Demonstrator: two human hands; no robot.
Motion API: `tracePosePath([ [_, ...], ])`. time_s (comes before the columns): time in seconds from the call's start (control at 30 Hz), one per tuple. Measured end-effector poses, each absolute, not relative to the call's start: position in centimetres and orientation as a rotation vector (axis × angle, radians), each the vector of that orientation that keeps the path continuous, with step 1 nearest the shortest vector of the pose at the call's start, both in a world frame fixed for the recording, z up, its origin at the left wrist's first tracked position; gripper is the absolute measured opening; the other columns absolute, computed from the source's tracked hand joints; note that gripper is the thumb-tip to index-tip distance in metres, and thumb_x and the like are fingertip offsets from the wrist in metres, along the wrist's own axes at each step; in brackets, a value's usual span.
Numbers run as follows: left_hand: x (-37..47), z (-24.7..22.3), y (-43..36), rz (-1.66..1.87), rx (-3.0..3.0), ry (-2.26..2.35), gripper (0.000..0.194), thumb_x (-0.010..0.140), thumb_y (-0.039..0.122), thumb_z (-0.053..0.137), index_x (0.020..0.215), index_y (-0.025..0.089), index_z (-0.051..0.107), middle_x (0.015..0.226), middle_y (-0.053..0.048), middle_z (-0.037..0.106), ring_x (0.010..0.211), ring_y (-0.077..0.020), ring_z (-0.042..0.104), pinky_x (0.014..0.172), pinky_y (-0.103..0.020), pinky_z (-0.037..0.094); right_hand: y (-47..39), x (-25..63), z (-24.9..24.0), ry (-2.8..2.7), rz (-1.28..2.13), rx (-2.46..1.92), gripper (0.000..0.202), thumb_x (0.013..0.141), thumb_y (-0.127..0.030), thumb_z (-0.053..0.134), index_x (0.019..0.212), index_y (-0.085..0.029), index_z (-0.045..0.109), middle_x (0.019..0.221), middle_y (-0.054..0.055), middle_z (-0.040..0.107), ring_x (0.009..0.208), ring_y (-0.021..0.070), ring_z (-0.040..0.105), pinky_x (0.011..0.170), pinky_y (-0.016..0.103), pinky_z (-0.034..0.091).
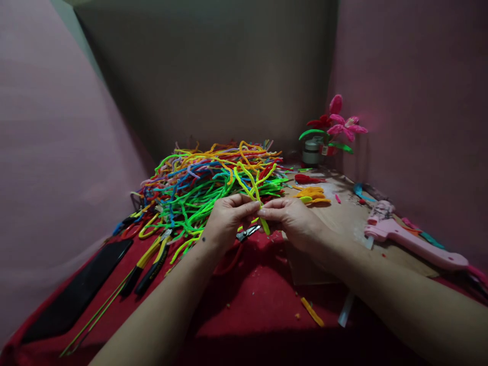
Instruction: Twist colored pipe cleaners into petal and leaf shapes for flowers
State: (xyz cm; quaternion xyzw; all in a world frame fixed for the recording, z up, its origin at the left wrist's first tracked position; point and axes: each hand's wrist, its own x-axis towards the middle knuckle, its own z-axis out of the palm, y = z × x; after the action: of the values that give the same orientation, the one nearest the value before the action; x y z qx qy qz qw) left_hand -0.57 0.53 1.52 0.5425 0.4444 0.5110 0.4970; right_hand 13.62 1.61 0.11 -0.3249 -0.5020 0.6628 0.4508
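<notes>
Between my fingertips is a bunch of yellow-green pipe cleaners, their ends fanning upward and a short looped end pointing down. My left hand pinches it from the left side. From the right, my right hand grips it with thumb and forefinger, and the two hands nearly touch. Just below them, scissors lie on the red cloth, their red handles partly in shadow. Behind my hands spreads a large heap of many-coloured pipe cleaners.
Pliers and a flat black object lie at the left on the red cloth. A pink glue gun rests on a board at right. Orange petal pieces lie there too. Pink flowers stand behind.
</notes>
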Motion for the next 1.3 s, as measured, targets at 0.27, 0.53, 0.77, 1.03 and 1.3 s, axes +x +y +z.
tracePosePath([
  [0.27, -0.4, 2.0, 0.1, 1.353, 1.470, 1.100, 0.011, 0.064, 0.023, 0.069, 0.072, 0.016, 0.065, 0.061, 0.001, 0.057, 0.049, -0.0067, 0.044, 0.047, -0.019, 0.035, 2.0, 13.8, 0.3, -1.185, 1.714, -0.792, 0.013, 0.053, -0.020, 0.071, 0.053, -0.013, 0.060, 0.045, -0.002, 0.054, 0.041, 0.0082, 0.045, 0.045, 0.024, 0.032],
  [0.53, -1.9, 2.5, 0.6, 1.240, 2.444, 1.209, 0.013, 0.077, 0.026, 0.058, 0.078, 0.021, 0.071, 0.079, -0.003, 0.053, 0.075, -0.0139, 0.050, 0.068, -0.024, 0.041, 2.4, 14.1, 0.2, -1.288, 1.718, -0.761, 0.013, 0.056, -0.018, 0.066, 0.049, -0.013, 0.057, 0.042, -0.002, 0.051, 0.037, 0.0076, 0.042, 0.042, 0.024, 0.028],
  [0.77, -2.5, 3.3, 0.4, 1.125, 3.033, 1.259, 0.016, 0.079, 0.030, 0.056, 0.076, 0.021, 0.069, 0.082, -0.005, 0.056, 0.084, -0.0181, 0.046, 0.073, -0.031, 0.040, 2.1, 14.5, 0.6, -1.341, 1.829, -0.693, 0.011, 0.056, -0.015, 0.062, 0.049, -0.013, 0.054, 0.043, -0.002, 0.051, 0.038, 0.0068, 0.041, 0.044, 0.023, 0.029],
  [1.03, -2.2, 3.6, -0.7, 0.772, 3.363, 1.317, 0.017, 0.083, 0.026, 0.049, 0.074, 0.022, 0.064, 0.075, -0.003, 0.064, 0.074, -0.0179, 0.048, 0.071, -0.033, 0.033, 2.4, 14.4, 0.2, -1.437, 1.708, -0.745, 0.008, 0.053, -0.014, 0.058, 0.046, -0.014, 0.056, 0.039, -0.003, 0.048, 0.038, 0.0072, 0.037, 0.043, 0.024, 0.025],
  [1.3, -1.2, 2.6, -1.5, 0.585, 3.187, 1.530, 0.017, 0.079, 0.018, 0.046, 0.068, 0.017, 0.059, 0.067, -0.006, 0.060, 0.063, -0.0163, 0.048, 0.056, -0.029, 0.028, 2.4, 14.0, 0.0, -1.678, 1.347, -0.932, 0.010, 0.058, -0.013, 0.054, 0.048, -0.016, 0.055, 0.042, -0.003, 0.046, 0.042, 0.0085, 0.037, 0.046, 0.025, 0.026],
])
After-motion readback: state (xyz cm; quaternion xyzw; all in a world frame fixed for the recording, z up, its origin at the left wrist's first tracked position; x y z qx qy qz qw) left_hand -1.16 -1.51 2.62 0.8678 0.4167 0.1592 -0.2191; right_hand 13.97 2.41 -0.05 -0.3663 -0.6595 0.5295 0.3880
